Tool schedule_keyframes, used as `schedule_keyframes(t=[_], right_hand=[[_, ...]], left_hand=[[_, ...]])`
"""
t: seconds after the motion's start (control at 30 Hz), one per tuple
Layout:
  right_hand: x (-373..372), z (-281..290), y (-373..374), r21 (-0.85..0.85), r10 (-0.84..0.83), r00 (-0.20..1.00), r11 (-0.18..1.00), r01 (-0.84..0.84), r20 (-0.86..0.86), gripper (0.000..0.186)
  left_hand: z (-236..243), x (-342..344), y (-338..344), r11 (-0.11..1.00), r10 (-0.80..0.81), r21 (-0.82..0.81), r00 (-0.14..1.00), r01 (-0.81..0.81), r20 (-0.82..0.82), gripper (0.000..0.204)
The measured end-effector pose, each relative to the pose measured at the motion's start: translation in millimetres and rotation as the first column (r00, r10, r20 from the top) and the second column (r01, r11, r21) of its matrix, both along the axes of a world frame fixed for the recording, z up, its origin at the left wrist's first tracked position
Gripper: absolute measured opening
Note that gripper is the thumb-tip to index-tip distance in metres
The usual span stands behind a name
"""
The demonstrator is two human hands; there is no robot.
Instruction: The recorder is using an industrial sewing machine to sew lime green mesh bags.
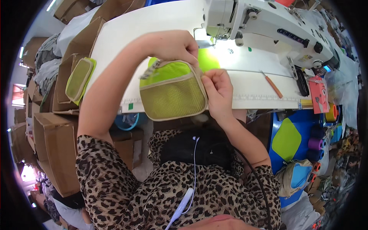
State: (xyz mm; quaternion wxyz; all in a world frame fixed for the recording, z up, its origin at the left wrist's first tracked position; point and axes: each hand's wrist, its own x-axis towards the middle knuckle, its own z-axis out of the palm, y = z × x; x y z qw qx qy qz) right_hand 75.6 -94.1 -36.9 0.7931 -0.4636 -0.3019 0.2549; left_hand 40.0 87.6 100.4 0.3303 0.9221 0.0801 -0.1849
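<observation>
We're pinching the green pouch [172,99] at its upper-right edge, left hand [174,46] arched above, right hand [219,92] alongside! It sits left of our grip, long axis crosswise, at the table's [115,44] front.

A rounded-cornered pouch [173,92] combined a lime-green upper band [172,71] with an olive mesh panel [174,100], both edged in beige binding [168,80]. A blurred grey patterned strip [150,70] projected at its upper left corner. Slightly tilted, it lay left of the sewing machine [227,19], on its near side.
</observation>
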Motion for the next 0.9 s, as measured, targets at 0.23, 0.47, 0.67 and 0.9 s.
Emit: schedule_keyframes(t=[0.23, 0.47, 0.67, 0.9], right_hand=[[17, -15, -34, -0.101, 0.110, 0.988, 0.987, -0.122, -0.111, 0.013], [-12, -12, -47, 0.116, 0.470, 0.868, 0.882, -0.456, -0.160, 0.038], [-13, -8, -30, 0.309, 0.530, 0.799, 0.840, -0.447, -0.284, 0.059], [28, -19, -57, -0.239, 0.156, 0.949, 0.967, -0.090, 0.273, 0.042]], left_hand=[[-41, 35, 9, 0.943, -0.053, -0.332, 0.977, -0.019, -0.208, 0.019], [-9, 9, 5, 0.911, -0.173, -0.413, 0.921, 0.014, -0.349, 0.017], [21, 30, 14, 0.963, -0.117, -0.269, 0.940, 0.028, -0.320, 0.017], [-68, 50, 11, 0.974, -0.071, -0.226, 0.968, 0.015, -0.242, 0.019]])
